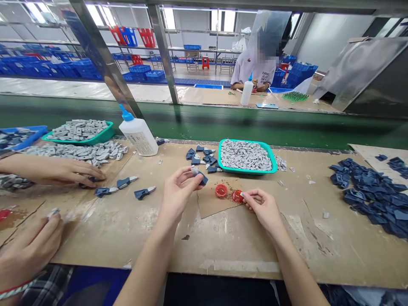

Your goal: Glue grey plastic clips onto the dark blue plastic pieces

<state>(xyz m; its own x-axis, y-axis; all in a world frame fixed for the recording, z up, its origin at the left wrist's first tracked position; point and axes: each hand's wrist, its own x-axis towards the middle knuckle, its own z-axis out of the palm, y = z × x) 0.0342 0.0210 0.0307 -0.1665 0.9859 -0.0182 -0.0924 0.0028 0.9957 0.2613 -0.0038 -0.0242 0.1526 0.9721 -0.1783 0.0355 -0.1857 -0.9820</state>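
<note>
My left hand (182, 187) is closed around a dark blue plastic piece (201, 178) that has a light grey part at its top. Pinched in my right hand (262, 206) is a small grey plastic piece (242, 194), held at the rim of a red cap (236, 196). A second red cap (221, 191) sits just left of it, both on a stained cardboard scrap (207, 208). Behind them stands a green tray (273, 165) full of small grey pieces. Several dark blue pieces with grey parts (208, 160) lie left of that tray.
A co-worker's hands (35, 238) work at the left beside joined blue-and-grey pieces (145, 192). A white bottle with a blue nozzle (140, 136) stands near another green tray (108, 131). Dark blue pieces (369, 195) are heaped at right. Another person (255, 70) sits across the green belt (197, 121).
</note>
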